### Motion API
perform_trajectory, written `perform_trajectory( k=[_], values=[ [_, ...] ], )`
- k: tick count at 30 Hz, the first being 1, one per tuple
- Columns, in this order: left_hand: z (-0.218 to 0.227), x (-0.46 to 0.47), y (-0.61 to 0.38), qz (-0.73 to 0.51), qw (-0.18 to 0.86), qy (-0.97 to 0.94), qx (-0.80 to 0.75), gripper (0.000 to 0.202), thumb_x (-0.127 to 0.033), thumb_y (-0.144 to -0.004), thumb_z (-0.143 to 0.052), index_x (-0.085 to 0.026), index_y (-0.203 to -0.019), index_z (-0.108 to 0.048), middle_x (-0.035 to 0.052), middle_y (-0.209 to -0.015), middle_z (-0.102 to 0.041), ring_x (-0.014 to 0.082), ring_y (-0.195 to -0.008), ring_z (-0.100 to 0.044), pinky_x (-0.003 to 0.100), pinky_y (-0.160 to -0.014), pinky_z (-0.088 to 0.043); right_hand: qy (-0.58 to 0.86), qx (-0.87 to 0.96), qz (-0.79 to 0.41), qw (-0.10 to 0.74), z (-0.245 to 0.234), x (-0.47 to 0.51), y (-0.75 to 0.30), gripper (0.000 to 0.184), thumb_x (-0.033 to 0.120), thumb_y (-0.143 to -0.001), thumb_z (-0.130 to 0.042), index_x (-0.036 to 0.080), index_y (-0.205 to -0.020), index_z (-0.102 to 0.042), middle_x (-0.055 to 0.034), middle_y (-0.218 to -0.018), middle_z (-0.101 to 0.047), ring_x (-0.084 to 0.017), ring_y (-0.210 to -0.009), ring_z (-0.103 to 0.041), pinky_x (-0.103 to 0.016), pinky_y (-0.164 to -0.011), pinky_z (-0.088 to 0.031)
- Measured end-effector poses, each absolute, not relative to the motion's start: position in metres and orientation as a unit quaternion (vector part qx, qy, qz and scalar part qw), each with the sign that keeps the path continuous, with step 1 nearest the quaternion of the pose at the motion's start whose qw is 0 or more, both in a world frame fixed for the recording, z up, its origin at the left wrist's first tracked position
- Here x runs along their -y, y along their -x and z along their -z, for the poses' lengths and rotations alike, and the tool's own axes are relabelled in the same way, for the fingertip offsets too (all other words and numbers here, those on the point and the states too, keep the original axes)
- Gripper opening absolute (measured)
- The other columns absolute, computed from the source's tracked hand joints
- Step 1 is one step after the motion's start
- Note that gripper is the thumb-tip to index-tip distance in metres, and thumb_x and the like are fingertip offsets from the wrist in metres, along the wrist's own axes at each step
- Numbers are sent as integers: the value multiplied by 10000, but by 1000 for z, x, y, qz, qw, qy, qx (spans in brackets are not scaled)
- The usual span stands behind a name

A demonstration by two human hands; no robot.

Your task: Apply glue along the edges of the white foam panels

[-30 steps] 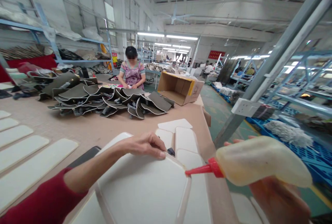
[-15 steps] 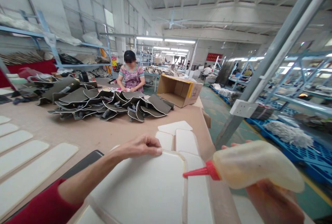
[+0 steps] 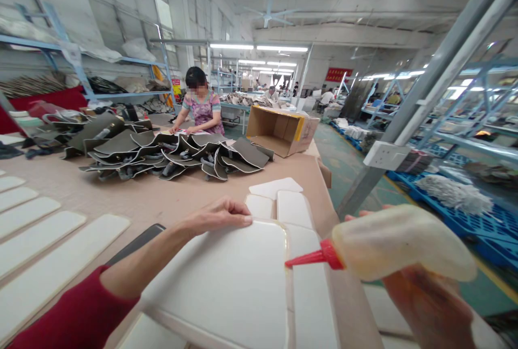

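Note:
My left hand (image 3: 224,215) pinches the far edge of a white rounded-corner panel (image 3: 226,279), thumb on top. In my right hand (image 3: 429,298) is a squeeze glue bottle (image 3: 400,241), lying on its side with cloudy, yellowish contents. Its red nozzle tip (image 3: 288,264) meets the panel's right edge, just below the far corner. A shiny wet line of glue runs along the rim round that corner. Other white panels (image 3: 294,210) lie under and beyond this one. My right fingers are mostly behind the bottle.
Several white strips (image 3: 95,246) lie at left, near a black flat object (image 3: 137,241). Grey-green pieces with white edges (image 3: 174,155) are heaped across the table, and an open cardboard box (image 3: 279,130) stands behind. A co-worker (image 3: 202,106) sits beyond. A metal post with a socket (image 3: 386,155) rises at right.
The nozzle has stayed on the panel's right edge, and the glue line at the far corner looks shinier. The whole view has shifted slightly. The co-worker's arms have moved left.

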State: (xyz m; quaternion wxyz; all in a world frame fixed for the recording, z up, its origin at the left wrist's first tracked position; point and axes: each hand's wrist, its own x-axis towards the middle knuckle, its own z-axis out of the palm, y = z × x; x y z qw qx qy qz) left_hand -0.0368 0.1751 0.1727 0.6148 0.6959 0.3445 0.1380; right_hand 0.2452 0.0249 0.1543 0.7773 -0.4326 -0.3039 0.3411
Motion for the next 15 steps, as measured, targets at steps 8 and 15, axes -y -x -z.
perform_trajectory(
  k=[8, 15],
  values=[
    [-170, -178, 34, -136, 643, -657, -371, 396, -517, -643, -754, -137, -730, -688, -13, -615, -614, 94, -533, -492, 196, -472, -338, 424, 296, -437, 736, -134, -4, -250, 700, 335, -590, -794, 303, -1252, -568, -124, -1170, -641, -359, -1040, -614, -532, -837, -546],
    [-167, -182, 35, -140, 650, -658, -355, 376, -502, -666, -756, -139, -750, -712, -5, -646, -646, 81, -509, -499, 196, -478, -366, 475, 255, -347, 767, -145, -18, -246, 886, 503, -374, -893, 296, -1190, -615, -127, -1161, -633, -376, -1028, -607, -441, -740, -576]
  ],
)
